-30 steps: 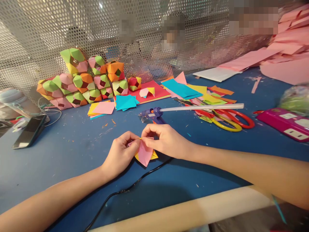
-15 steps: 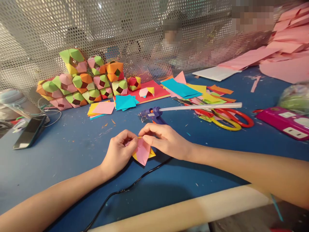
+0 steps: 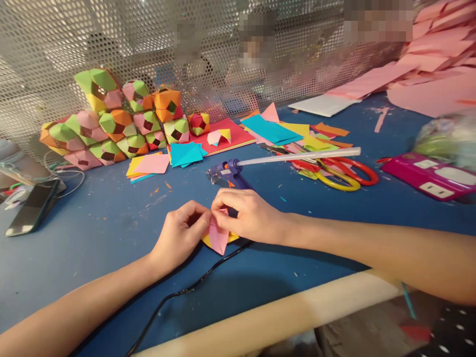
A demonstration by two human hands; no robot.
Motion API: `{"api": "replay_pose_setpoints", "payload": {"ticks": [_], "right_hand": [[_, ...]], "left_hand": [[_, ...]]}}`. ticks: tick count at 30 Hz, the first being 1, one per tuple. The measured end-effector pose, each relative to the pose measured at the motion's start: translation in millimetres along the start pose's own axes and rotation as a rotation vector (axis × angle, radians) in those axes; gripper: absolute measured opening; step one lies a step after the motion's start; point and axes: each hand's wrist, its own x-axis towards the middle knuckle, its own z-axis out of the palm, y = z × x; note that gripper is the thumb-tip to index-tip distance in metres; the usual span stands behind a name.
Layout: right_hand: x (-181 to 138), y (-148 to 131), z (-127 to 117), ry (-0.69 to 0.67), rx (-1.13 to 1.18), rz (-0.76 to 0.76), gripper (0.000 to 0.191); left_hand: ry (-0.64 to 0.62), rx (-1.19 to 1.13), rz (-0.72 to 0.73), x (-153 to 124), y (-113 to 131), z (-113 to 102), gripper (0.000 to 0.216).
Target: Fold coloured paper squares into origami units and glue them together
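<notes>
Between my two hands is a folded paper piece (image 3: pixel 218 237), pink on top with yellow corners at its sides. My left hand (image 3: pixel 182 229) pinches its upper left edge between thumb and fingers. On the other side my right hand (image 3: pixel 251 214) closes its thumb and fingertips on the upper right edge; the fingers hide part of the fold. Just beyond the right hand lies a blue glue gun (image 3: pixel 232 173) with a long clear glue stick (image 3: pixel 301 155) in its back. Its black cord (image 3: pixel 186 288) runs below the hands.
Stacked folded paper balls (image 3: pixel 117 124) stand at the back left by a perforated metal screen (image 3: pixel 219 29). Paper squares (image 3: pixel 188 154), scissors (image 3: pixel 347 176), a magenta power strip (image 3: pixel 427 173), a phone (image 3: pixel 33 207) and pink sheets (image 3: pixel 431 89) lie on the blue table (image 3: pixel 111 233).
My fingertips have drawn closer together at the top of the folded paper, covering more of it. The whole view has shifted slightly, so the table things sit further left.
</notes>
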Motion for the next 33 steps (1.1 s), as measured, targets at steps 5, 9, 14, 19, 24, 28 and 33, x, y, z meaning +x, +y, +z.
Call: {"api": "replay_pose_setpoints", "payload": {"ticks": [5, 9, 14, 19, 24, 28, 33], "right_hand": [[3, -4, -9, -0.057, 0.264, 0.247, 0.013], [3, 0, -8, 0.007, 0.211, 0.215, 0.009], [0, 13, -3, 0.032, 0.008, -0.017, 0.012], [-3, 16, -3, -0.040, -0.089, -0.086, 0.017], [-1, 14, -6, 0.006, -0.074, -0.105, 0.017], [2, 16, -6, 0.043, -0.044, -0.078, 0.015], [3, 19, -5, 0.065, -0.089, -0.086, 0.016]], "left_hand": [[0.138, 0.031, -0.017, 1, -3, 0, 0.019], [0.272, 0.026, -0.061, 5, -2, 2, 0.016], [0.179, 0.069, -0.123, 10, 3, 3, 0.014], [0.120, 0.136, -0.096, 12, 1, 2, 0.013], [0.189, 0.134, -0.059, 11, -1, -1, 0.010], [0.200, 0.192, -0.036, 10, -2, -2, 0.013], [0.184, 0.223, -0.042, 10, -2, -1, 0.014]]}}
